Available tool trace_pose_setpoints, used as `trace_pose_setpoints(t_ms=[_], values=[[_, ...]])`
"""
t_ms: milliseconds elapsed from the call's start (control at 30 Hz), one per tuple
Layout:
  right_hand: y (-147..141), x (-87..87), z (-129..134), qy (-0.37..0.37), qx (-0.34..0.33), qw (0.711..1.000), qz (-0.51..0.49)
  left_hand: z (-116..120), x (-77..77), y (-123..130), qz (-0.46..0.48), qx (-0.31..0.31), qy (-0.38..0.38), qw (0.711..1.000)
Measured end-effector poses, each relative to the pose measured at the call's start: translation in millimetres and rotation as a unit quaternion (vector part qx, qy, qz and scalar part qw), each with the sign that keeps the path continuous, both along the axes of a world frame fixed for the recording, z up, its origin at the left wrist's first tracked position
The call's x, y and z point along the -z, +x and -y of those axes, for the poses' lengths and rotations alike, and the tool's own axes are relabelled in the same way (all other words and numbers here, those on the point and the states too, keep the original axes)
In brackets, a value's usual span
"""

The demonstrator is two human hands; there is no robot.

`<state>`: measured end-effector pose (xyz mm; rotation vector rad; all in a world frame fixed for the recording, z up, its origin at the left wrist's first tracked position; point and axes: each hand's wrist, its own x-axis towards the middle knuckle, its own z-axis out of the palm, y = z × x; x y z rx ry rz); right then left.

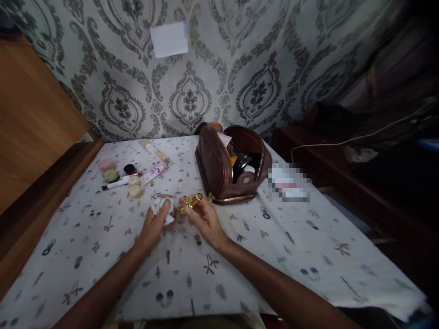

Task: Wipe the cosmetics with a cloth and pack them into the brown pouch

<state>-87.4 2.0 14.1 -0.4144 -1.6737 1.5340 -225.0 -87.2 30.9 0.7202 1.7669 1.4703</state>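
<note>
Near the middle of the patterned white cloth, my left hand (154, 225) is closed on a crumpled white tissue (168, 216). Just to its right, my right hand (206, 222) grips a shiny gold tube (190, 201) between thumb and fingers, tilted up to the right. The tissue and the gold tube are close together; whether they touch is hard to tell. Behind my right hand stands a brown leather bag (214, 167), unzipped, with dark, yellow and white items inside.
Cosmetics lie at the left: a pink tube (152, 174), a white pen (120, 182), cream jars (136, 191), a green jar (110, 175), a pink one (107, 164) and a black one (130, 169). A wooden cabinet (37, 100) borders the left; a blurred packet (288, 183) is right of the bag.
</note>
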Motion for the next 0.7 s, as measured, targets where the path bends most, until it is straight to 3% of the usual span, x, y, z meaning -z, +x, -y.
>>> trace_pose_setpoints(t_ms=[100, 200, 300, 400, 567, 700], values=[[-2, 0.5, 1, 0.000, 0.017, 0.999, 0.050, 3, -1.5, -4, -0.102, -0.016, 0.051, 0.993], [-4, 0.4, 3, 0.024, 0.029, 0.993, 0.111, 6, 0.2, -4, -0.186, 0.030, 0.120, 0.975], [-4, 1.7, 4, 0.104, 0.047, 0.984, 0.135, 8, 1.2, 0, -0.256, 0.109, 0.167, 0.946], [-3, 5.7, 4, 0.201, 0.056, 0.968, 0.137, 8, -3.5, 2, -0.300, 0.123, 0.127, 0.937], [-2, 11.9, 1, 0.249, 0.027, 0.959, 0.133, 5, -13.4, -4, -0.220, 0.071, 0.091, 0.969], [-1, 8.3, 1, 0.229, -0.005, 0.967, 0.113, 2, -11.1, -9, -0.027, 0.029, 0.063, 0.997]])
